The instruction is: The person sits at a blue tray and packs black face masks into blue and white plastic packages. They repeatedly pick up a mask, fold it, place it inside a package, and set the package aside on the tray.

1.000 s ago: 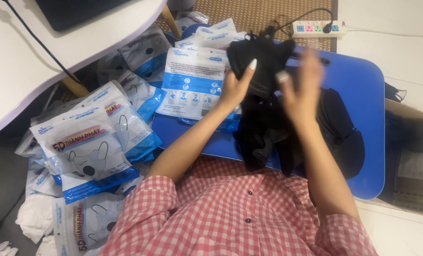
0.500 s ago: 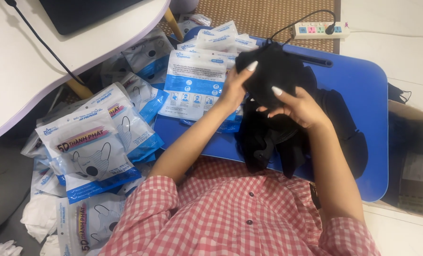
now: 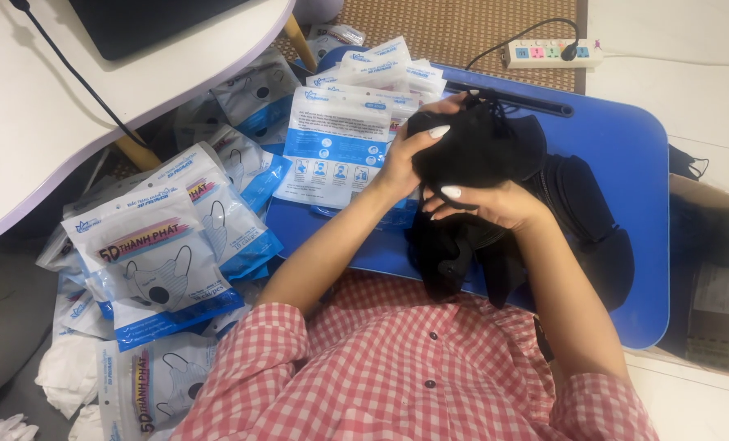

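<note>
Two bare hands close around a bundle of black face masks (image 3: 479, 147) above a blue lap tray (image 3: 626, 171). Nearest the checked shirt, the right hand (image 3: 495, 204) cups the bundle from below, fingers curled against it. The left hand (image 3: 405, 159) grips its left end, fingers wrapped over the top. More black masks (image 3: 585, 229) lie beneath, to the right. Printed mask packets (image 3: 336, 147) sit left of the hands; farther off lies a power strip (image 3: 552, 53).

White-and-blue flat mask packets (image 3: 336, 147) heaped left.
</note>
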